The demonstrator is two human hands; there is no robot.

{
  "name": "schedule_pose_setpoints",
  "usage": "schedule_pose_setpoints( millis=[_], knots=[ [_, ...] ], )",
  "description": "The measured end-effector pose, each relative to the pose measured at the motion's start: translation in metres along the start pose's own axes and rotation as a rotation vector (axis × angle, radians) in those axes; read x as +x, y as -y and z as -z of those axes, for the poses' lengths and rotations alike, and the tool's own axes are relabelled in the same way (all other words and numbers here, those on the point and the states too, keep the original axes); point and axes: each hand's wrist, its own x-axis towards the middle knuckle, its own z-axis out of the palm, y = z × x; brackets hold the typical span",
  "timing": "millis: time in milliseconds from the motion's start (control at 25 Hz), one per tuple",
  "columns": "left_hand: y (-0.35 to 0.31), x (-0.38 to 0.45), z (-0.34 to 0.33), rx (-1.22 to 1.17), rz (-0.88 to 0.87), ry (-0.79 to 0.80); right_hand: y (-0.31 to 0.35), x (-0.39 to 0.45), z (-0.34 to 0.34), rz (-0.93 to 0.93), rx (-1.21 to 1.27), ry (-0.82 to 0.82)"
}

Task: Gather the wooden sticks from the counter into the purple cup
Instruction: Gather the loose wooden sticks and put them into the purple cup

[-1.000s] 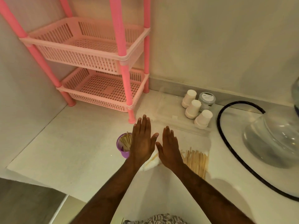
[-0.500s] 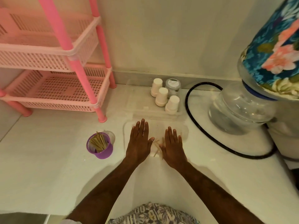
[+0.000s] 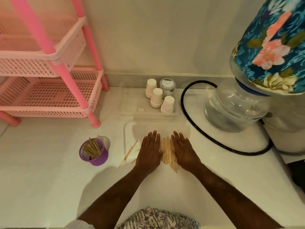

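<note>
The wooden sticks [image 3: 168,152] lie on the white desk [image 3: 49,171] in a tight bundle between the two hands, where half a second ago only a few stick ends showed in the narrower gap between them. The left hand [image 3: 149,152] and the right hand [image 3: 184,151] both rest flat, palms down and fingers straight, pressed against either side of the bundle without gripping it; they stand a little farther apart than before, and the pile between them is now plainly visible. A few loose sticks [image 3: 130,150] lie just to the left of the left hand, slanting across the edge of a clear plastic sheet [image 3: 127,129] that spreads under and beyond the hands. Further left of the left hand stands the purple cup [image 3: 94,152], upright and already holding a bunch of sticks, with a clear cup [image 3: 105,141] touching its far side; it sits in much the same spot as before. Beyond the fingertips are three upturned white paper cups [image 3: 156,97] and a small grey-lidded jar [image 3: 167,85] in a clear tray. Far left of the hands is the pink rack [image 3: 54,66]; to the right of the right hand a black hose [image 3: 194,128] loops around a water jug [image 3: 236,104] with a floral cover.
</note>
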Motion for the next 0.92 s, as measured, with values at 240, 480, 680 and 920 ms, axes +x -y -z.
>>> schedule_pose_setpoints(
  millis=[240, 480, 680, 920],
  knots=[
    [-0.030, -0.001, 0.003, -0.018, 0.069, -0.043, -0.017, 0.008, 0.006, 0.185, 0.109, 0.037],
    [-0.052, 0.007, 0.001, -0.129, 0.236, 0.095, -0.024, 0.015, 0.007, 0.236, 0.096, 0.105],
    [-0.051, 0.007, -0.003, -0.138, 0.214, 0.117, -0.018, 0.023, 0.009, 0.214, 0.016, 0.126],
    [-0.045, 0.007, 0.000, -0.177, 0.209, 0.110, -0.012, 0.031, 0.013, 0.220, -0.017, 0.102]
  ],
)
